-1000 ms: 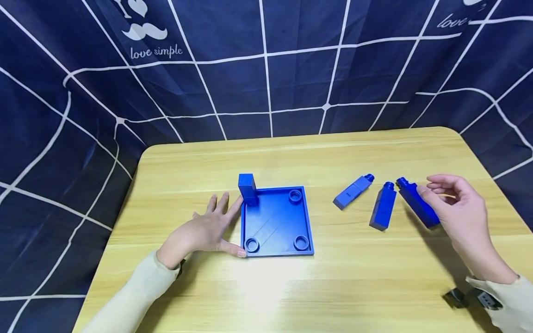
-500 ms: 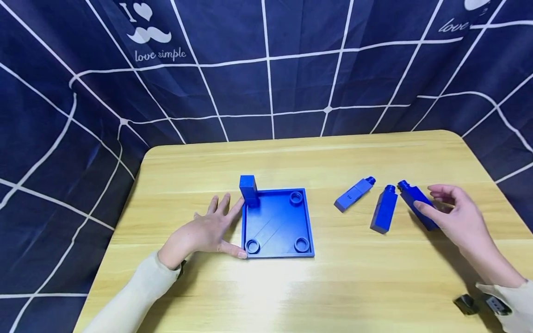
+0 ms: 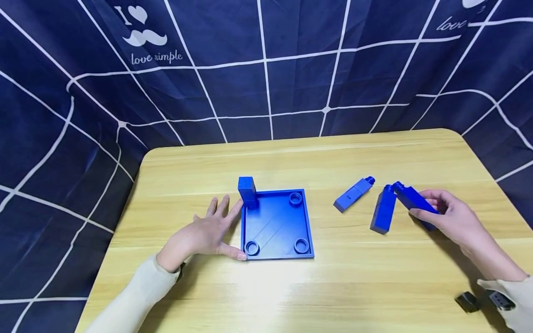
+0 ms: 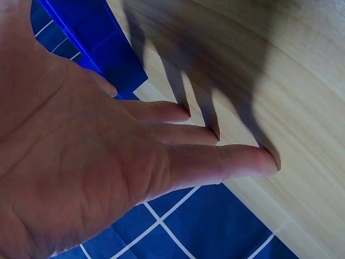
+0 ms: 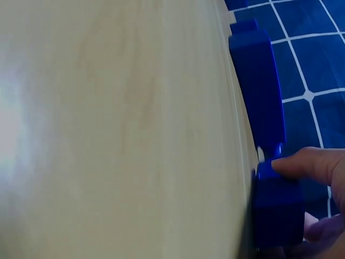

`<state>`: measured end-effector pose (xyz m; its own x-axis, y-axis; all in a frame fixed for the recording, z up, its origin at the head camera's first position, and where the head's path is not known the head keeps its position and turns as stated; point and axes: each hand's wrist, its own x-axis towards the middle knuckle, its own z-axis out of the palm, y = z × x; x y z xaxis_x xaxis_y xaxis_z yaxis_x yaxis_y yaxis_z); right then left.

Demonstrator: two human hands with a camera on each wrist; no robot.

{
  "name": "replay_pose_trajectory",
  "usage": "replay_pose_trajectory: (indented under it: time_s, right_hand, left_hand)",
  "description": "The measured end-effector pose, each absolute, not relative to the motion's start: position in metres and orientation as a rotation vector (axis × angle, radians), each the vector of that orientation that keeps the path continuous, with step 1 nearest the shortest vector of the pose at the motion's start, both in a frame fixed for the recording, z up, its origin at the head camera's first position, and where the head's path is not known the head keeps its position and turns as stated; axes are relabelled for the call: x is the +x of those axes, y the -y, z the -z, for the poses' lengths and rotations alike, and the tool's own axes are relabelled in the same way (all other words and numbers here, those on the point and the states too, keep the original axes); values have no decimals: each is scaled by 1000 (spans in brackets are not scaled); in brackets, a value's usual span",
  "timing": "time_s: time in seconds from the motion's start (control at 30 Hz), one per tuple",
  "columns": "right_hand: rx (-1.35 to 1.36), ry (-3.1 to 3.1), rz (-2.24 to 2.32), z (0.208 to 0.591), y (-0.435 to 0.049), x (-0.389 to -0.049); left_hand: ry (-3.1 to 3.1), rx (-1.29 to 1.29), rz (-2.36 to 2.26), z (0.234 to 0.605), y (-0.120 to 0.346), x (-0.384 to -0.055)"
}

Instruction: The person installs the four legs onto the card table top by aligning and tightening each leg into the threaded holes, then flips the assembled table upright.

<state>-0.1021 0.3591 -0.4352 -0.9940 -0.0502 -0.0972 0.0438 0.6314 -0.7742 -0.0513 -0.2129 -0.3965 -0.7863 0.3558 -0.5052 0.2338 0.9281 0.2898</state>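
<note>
A square blue base (image 3: 275,224) with a raised rim and round sockets lies on the table. One blue post (image 3: 247,190) stands upright at its far left corner. My left hand (image 3: 206,233) is spread flat beside the base, thumb and index finger at its left edge. Over on the right, my right hand (image 3: 451,222) pinches a blue square post (image 3: 413,200) between thumb and fingers. That post's round peg end points away to the left, close to the peg of a second post (image 3: 383,212). A third post (image 3: 353,196) lies further left, slanted.
The wooden table (image 3: 200,171) has rounded far corners. Dark blue cloth (image 3: 233,88) with white grid lines surrounds its back and sides. A small black object (image 3: 467,301) shows by the right wrist.
My right hand has closed its fingers and thumb onto the rightmost post, which has shifted slightly left toward the middle one. My left hand has stayed at the base.
</note>
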Motion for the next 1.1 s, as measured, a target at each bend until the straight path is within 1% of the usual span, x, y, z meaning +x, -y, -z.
replay_pose_trajectory:
  time_s: [0.63, 0.87, 0.97, 1.1]
  right_hand:
    - [37, -2706, 1360, 434, -368, -103]
    - [117, -2574, 1633, 435, -367, -102]
    - [146, -2430, 1822, 434, -368, -101]
    - [92, -2097, 2143, 432, -370, -100]
  left_hand:
    - [-2511, 420, -275, 396, 213, -49]
    - [-2517, 431, -272, 396, 213, -50]
    - [-2520, 432, -267, 396, 213, -51]
    - [-2513, 432, -269, 396, 213, -51]
